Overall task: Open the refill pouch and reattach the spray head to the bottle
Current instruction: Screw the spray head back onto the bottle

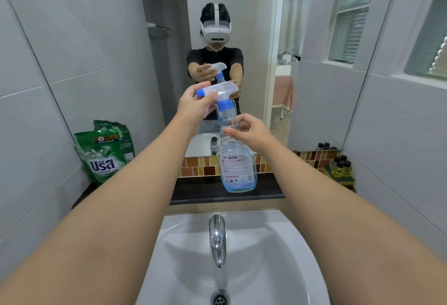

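A clear spray bottle (238, 171) with a little blue liquid at the bottom stands on the dark ledge (200, 189) behind the sink. Its white and blue spray head (221, 93) sits on top of the neck. My left hand (193, 105) grips the spray head from the left. My right hand (244, 130) pinches the bottle's neck just below the blue collar. A green refill pouch (101, 157) leans upright against the left wall on the ledge, apart from both hands.
A white sink (278, 244) with a chrome tap (217, 237) lies below my arms. A mirror (242, 26) faces me and reflects a person. Small dark-capped bottles (341, 164) stand at the right end of the ledge. Tiled walls close in on both sides.
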